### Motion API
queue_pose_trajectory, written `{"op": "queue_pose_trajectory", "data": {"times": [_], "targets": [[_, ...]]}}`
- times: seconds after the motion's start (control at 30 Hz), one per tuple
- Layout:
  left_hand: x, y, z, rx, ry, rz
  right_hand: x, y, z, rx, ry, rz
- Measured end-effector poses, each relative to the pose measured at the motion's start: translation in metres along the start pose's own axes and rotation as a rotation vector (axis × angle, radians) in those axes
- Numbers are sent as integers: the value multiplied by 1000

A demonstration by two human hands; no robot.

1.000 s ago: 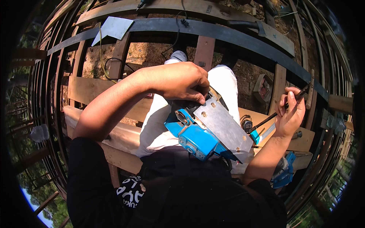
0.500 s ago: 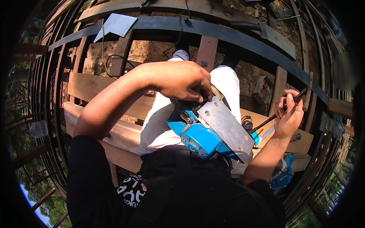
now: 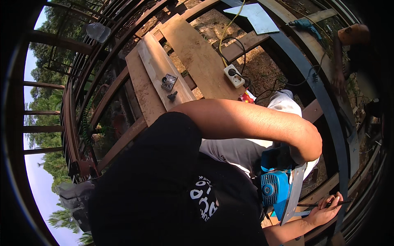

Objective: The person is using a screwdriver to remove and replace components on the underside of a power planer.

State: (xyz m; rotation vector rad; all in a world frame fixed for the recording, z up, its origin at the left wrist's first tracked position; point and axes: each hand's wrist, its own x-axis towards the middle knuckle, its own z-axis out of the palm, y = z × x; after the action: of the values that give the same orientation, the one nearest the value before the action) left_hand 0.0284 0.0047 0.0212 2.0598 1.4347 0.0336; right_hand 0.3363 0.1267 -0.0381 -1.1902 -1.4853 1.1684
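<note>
A blue electric planer lies upside down on my lap, its flat metal sole turned up and outward. Bent down over the planer's front end is my left hand, closed on it, though the fingertips are mostly hidden behind the wrist. Past the sole, my right hand is closed around a thin dark rod that looks like a long screwdriver. The rod's near end runs behind the planer, so its tip is hidden.
A white power strip with cords lies by a wide board. On a nearby plank sit a small clear packet and a black knob. Farther off are a pale sheet, a teal drill and another person's arm.
The view has swung to my left, so the planer and both hands appear farther right. The left-side planks, power strip, drill and another person have come into sight. Both hands stay near the planer.
</note>
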Motion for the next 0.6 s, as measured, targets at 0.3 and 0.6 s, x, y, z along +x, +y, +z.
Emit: {"op": "queue_pose_trajectory", "data": {"times": [0.3,0.6], "targets": [[-3,4,31,5,371,-111,20,-12,15,-67,-111,-9],[-4,-1,20,-37,170,-107,10,-24,27,-65,-194,-70]]}}
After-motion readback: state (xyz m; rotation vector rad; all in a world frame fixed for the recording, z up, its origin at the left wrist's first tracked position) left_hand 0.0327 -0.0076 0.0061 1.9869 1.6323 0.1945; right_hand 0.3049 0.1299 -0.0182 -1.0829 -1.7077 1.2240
